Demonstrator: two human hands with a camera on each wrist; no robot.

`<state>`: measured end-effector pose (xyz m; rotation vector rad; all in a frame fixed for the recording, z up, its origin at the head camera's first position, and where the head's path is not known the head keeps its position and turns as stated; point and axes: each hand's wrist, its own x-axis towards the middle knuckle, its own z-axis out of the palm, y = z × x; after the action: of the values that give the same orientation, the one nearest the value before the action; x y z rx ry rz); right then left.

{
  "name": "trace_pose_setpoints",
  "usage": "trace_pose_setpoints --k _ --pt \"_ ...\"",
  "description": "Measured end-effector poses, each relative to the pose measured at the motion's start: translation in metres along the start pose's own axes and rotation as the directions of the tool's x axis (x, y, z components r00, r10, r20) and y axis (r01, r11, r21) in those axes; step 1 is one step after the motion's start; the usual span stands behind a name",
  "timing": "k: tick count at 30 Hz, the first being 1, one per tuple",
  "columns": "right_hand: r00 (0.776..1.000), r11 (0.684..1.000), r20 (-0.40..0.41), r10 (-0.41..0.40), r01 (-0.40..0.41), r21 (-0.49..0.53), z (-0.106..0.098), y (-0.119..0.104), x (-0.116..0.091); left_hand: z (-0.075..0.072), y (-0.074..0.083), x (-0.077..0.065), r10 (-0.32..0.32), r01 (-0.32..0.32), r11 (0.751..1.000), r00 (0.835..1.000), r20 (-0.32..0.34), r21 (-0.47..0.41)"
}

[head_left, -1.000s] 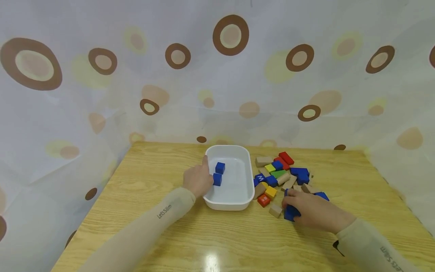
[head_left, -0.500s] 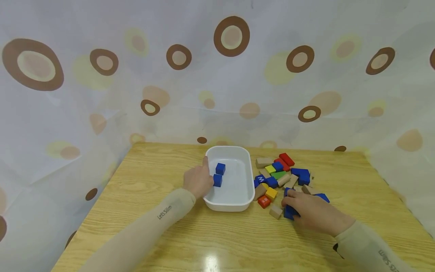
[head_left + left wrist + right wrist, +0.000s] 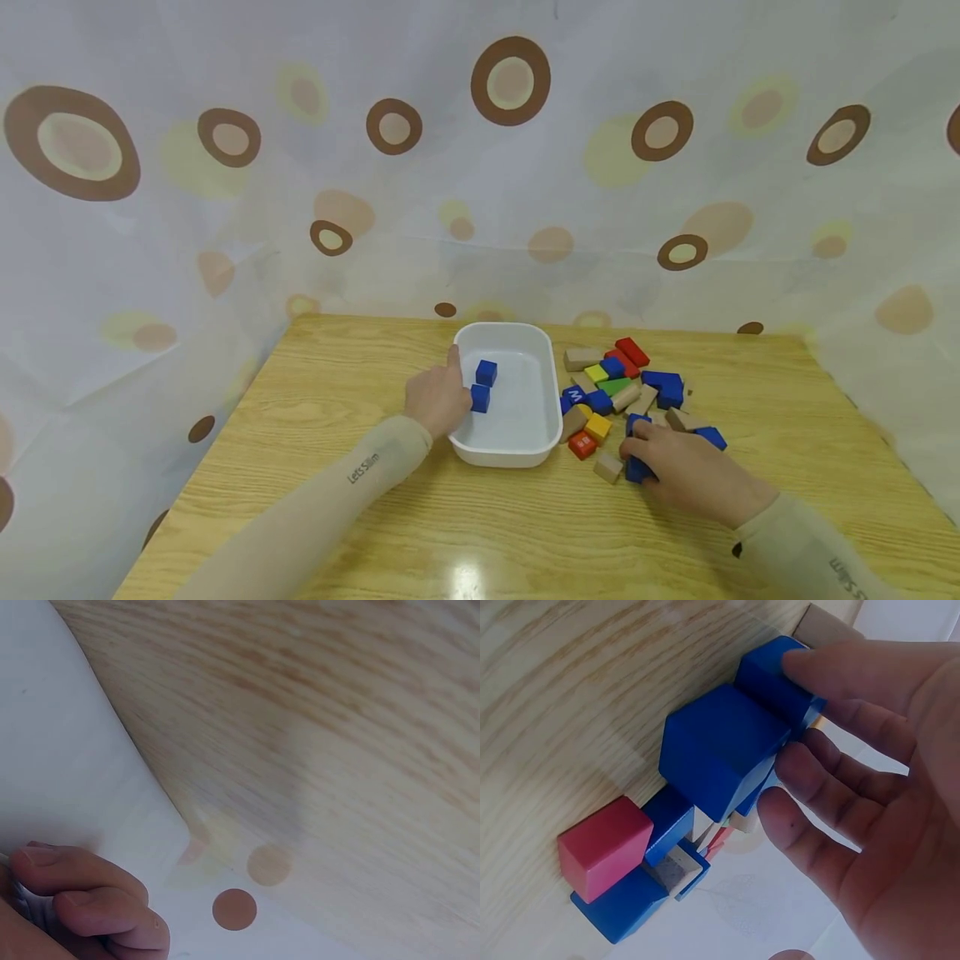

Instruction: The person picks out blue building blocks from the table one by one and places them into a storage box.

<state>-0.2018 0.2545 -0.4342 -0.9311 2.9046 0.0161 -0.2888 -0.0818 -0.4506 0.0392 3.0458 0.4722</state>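
My left hand (image 3: 437, 402) grips the left wall of a white plastic tray (image 3: 501, 457), index finger lying along the rim; its curled fingers show at the tray's side in the left wrist view. Inside the tray sit two blue cubes (image 3: 486, 372). To the right, my right hand (image 3: 686, 471) reaches over the near edge of a block pile. In the right wrist view its thumb presses a blue block (image 3: 769, 673) while the other fingers curl along the opposite side. A larger blue block (image 3: 724, 742) lies right alongside it.
Loose toy blocks lie right of the tray: red (image 3: 582, 444), orange (image 3: 597, 427), yellow (image 3: 596, 372), green (image 3: 615, 385), blue (image 3: 663, 385) and plain wood (image 3: 608, 467). A red block (image 3: 604, 847) shows in the right wrist view. A dotted sheet (image 3: 480, 208) surrounds the wooden table (image 3: 360, 533).
The right hand has shifted slightly left, and the blue block under it has turned or slid a little. The left hand and tray stay where they were.
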Motion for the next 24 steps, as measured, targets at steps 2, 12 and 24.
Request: trace_pose_setpoints --k 2,12,24 --pt "1.0 1.0 -0.001 0.008 -0.008 -0.004 0.0014 -0.0003 -0.0002 -0.0004 0.0004 0.0 -0.004 0.004 1.0 1.0 0.003 -0.002" --pt "0.999 0.999 -0.052 -0.016 0.014 -0.031 0.0061 -0.0008 -0.0017 -0.0023 0.002 -0.0011 -0.032 0.033 0.999 0.999 0.025 -0.036" --pt "0.999 0.999 0.009 0.049 -0.049 -0.002 0.0045 -0.0074 0.0006 -0.008 -0.0005 -0.0013 -0.042 0.047 0.996 0.997 0.062 -0.076"
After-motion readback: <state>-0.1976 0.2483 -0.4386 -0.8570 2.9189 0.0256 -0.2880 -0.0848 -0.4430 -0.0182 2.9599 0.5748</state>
